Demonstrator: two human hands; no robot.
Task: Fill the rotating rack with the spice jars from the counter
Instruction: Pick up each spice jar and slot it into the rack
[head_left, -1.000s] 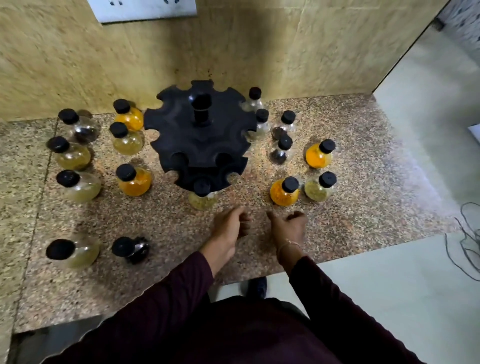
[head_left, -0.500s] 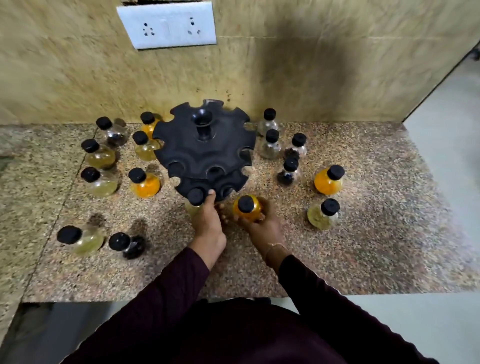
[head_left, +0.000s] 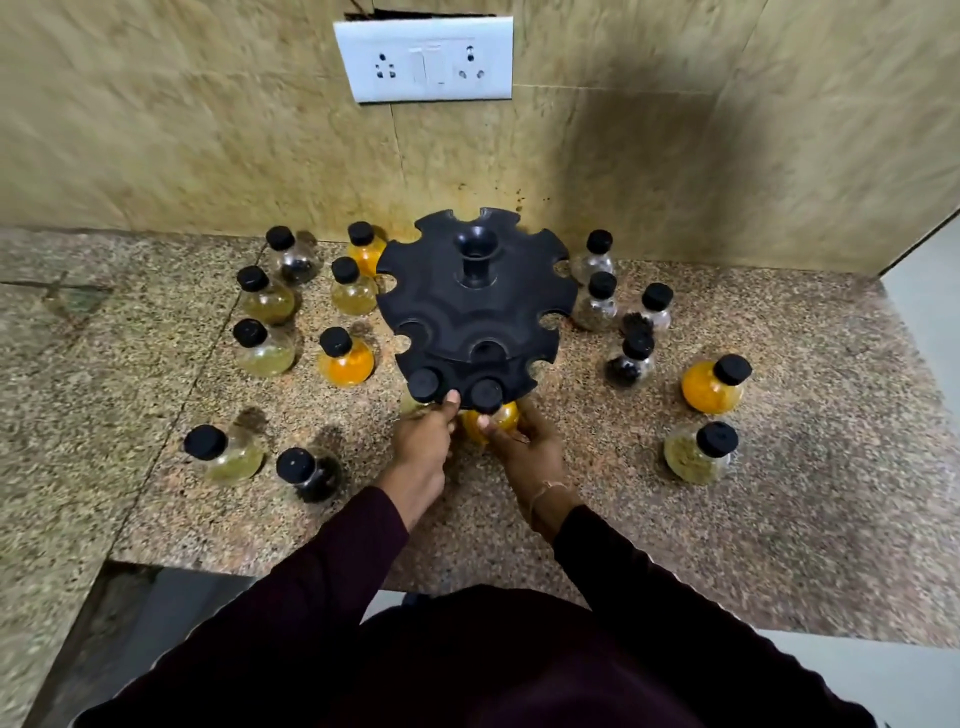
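A black rotating rack (head_left: 475, 312) with notched slots stands mid-counter near the wall. Its near edge holds two black-capped jars: a pale one (head_left: 425, 387) on the left and an orange spice jar (head_left: 493, 418) beside it. My right hand (head_left: 524, 441) grips the orange jar's round body, its neck sitting in a rack slot. My left hand (head_left: 423, 441) rests against the rack's lower near rim, thumb touching beside the pale jar's cap. Several loose jars stand around the rack, such as an orange one (head_left: 345, 358) left and another orange one (head_left: 714, 384) right.
Granite counter (head_left: 779, 519) with its front edge close to my body. Two jars (head_left: 223, 454) (head_left: 309, 473) sit near left, a greenish jar (head_left: 698, 454) near right. Dark-filled jars (head_left: 631, 358) cluster right of the rack. A white socket plate (head_left: 423, 60) is on the tiled wall.
My right hand took an orange jar from the counter's right side and brought it into a near slot of the rack. My left hand rose to the rack's rim.
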